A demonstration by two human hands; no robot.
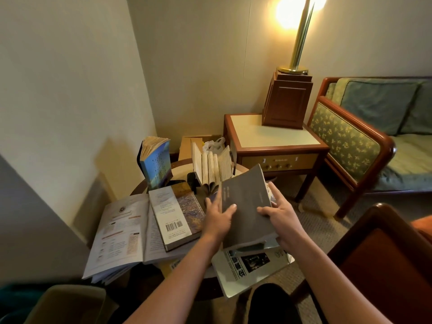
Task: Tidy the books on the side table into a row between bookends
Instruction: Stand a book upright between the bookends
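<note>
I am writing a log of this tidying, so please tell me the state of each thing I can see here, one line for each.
Grey book: tilted, held by both hands.
Left hand: gripping its left edge.
Right hand: gripping its right edge.
Blue book: upright, pages fanned.
Cream book: upright, open.
Barcode book: closed, lying flat.
Magazine: open, flat.
Lamp: lit.

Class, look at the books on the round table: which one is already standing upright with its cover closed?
The blue paperback at the table's far left edge. It stands on end; the others lie flat, are fanned open, or are held.
</note>
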